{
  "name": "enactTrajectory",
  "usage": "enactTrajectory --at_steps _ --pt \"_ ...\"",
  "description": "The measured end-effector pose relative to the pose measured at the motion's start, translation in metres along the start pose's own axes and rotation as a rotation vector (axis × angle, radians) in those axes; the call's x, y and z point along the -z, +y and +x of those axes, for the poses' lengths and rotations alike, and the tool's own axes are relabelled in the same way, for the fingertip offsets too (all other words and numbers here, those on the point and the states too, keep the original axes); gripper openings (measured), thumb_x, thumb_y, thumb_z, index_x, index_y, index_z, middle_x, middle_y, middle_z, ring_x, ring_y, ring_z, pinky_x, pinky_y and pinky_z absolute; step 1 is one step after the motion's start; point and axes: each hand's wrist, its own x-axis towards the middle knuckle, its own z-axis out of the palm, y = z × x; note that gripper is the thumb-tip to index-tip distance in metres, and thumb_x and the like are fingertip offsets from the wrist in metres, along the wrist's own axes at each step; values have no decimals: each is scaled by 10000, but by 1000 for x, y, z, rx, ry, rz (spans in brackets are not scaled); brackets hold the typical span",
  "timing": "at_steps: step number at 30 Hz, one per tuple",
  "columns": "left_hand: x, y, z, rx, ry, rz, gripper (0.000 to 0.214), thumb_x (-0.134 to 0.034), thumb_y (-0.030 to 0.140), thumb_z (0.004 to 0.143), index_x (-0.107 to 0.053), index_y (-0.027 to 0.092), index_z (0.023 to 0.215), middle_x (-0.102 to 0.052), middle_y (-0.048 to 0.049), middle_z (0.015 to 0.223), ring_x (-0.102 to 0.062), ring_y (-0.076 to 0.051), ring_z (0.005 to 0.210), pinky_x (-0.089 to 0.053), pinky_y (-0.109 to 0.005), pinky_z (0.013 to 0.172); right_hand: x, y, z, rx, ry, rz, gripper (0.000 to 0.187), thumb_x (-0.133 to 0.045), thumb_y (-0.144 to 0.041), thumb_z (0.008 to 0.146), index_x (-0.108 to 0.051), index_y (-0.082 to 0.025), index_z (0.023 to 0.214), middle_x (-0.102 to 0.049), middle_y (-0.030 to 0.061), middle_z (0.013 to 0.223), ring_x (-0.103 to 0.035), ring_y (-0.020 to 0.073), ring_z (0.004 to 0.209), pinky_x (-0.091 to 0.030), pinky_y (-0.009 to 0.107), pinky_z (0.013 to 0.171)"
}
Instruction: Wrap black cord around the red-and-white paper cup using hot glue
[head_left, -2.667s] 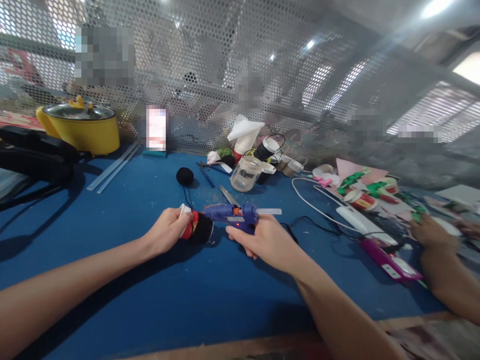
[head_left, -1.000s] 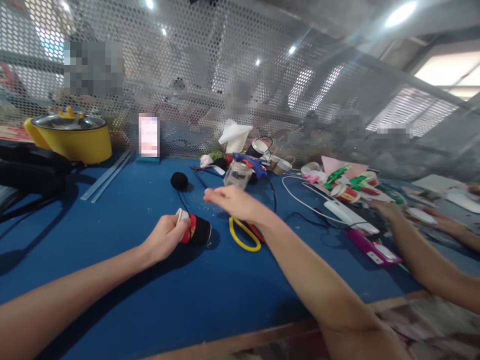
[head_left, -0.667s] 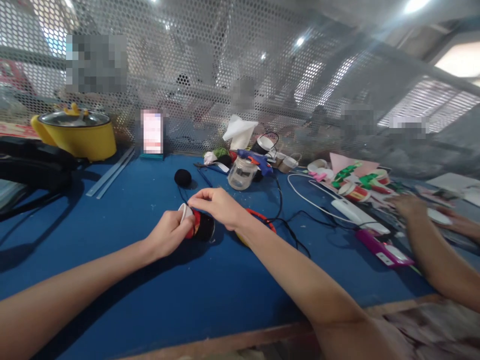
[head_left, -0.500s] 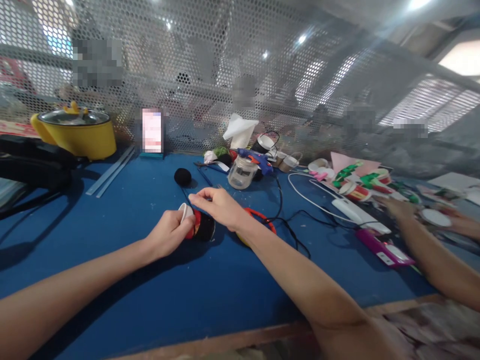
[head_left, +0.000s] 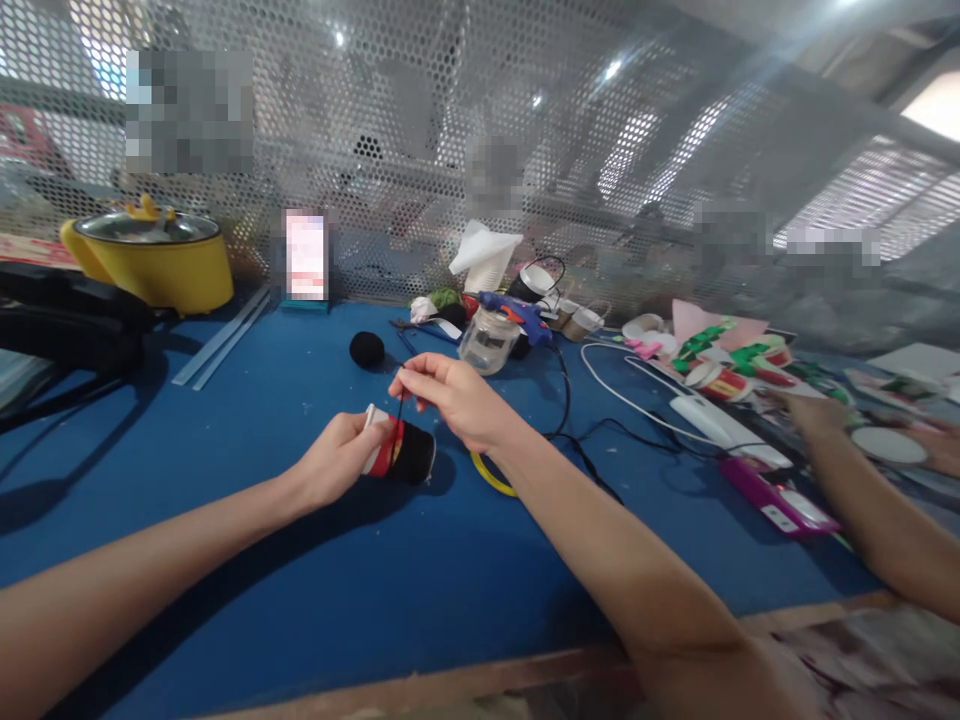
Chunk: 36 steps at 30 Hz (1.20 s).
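Observation:
My left hand (head_left: 337, 462) is closed round a small paper cup (head_left: 397, 452) lying on its side on the blue table (head_left: 315, 590); the cup is white at the rim, red in the middle and wrapped in black yarn. My right hand (head_left: 450, 395) pinches a black yarn strand (head_left: 400, 408) just above the cup and holds it taut. The strand leads back to a black yarn ball (head_left: 367, 349). A blue hot glue gun (head_left: 517, 312) rests on a glass jar (head_left: 487, 343) further back.
Yellow-handled scissors (head_left: 491, 476) lie under my right forearm. A yellow pot (head_left: 150, 258) stands at the back left, craft clutter and green ribbon (head_left: 720, 355) at the back right. Another person's hand (head_left: 817, 412) works at the right. A pink box (head_left: 780, 498) and white cable (head_left: 637, 410) lie nearby.
My right hand set the glue gun on the jar, came back to the cup, and now pinches the yarn strand and lifts it. My left hand kept hold of the cup.

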Motion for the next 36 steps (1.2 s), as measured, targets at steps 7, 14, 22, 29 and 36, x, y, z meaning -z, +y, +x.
enactTrajectory --at_steps 7,14,22,29,36 --pt "-1 1 3 161 -7 -362 211 -401 318 673 -450 142 568 -377 57 445 -320 -65 387 -241 -199 396 6 -7 -3 45 113 -56 120 -486 -265 708 -485 -147 690 -539 -7 622 -458 66 543 -344 199 500" --pt "-1 2 4 232 22 -473 153 -416 264 643 -496 137 610 -392 55 443 -360 -74 390 -278 -206 399 9 -6 -2 78 169 -73 111 -495 -256 704 -490 -150 674 -533 -21 585 -446 55 511 -351 192 497" --pt "-4 -1 2 180 15 -414 197 -423 312 656 -473 138 580 -394 57 447 -343 -64 394 -258 -194 396 9 -3 -1 93 197 -126 104 -486 -245 709 -486 -147 675 -531 -15 582 -449 59 510 -353 190 492" --pt "-6 9 -8 118 -7 -255 259 -419 355 670 -419 143 521 -378 61 437 -318 -54 397 -240 -184 405 6 3 1 57 178 -170 96 -483 -230 709 -482 -139 679 -533 -4 587 -452 64 511 -355 196 491" --pt "-5 9 -12 73 -32 -255 255 -405 349 695 -465 130 579 -417 45 472 -359 -64 427 -268 -185 426 5 6 2 8 154 -181 84 -485 -212 706 -475 -137 669 -535 -7 582 -471 65 524 -376 201 524"
